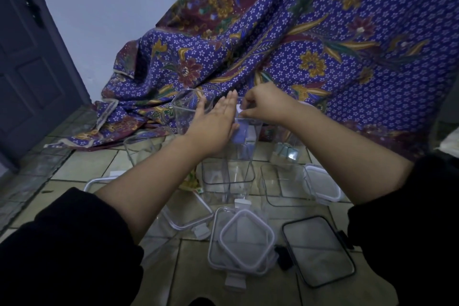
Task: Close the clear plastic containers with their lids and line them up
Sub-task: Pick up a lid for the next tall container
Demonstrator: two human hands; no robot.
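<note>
I see left hand [218,117] flat, fingers [229,102] straight, pressing atop the tall clear plastic container [231,174]. Right hand [265,104] fingers curled, pinching its white lid clasp [239,108].

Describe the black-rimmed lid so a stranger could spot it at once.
Start from the tiled floor below the purple flowered cloth, then go to its near right, beside the stacked white-rimmed lids. The black-rimmed lid lies flat there; unlike its neighbours, its rim and clasps are black.
</note>
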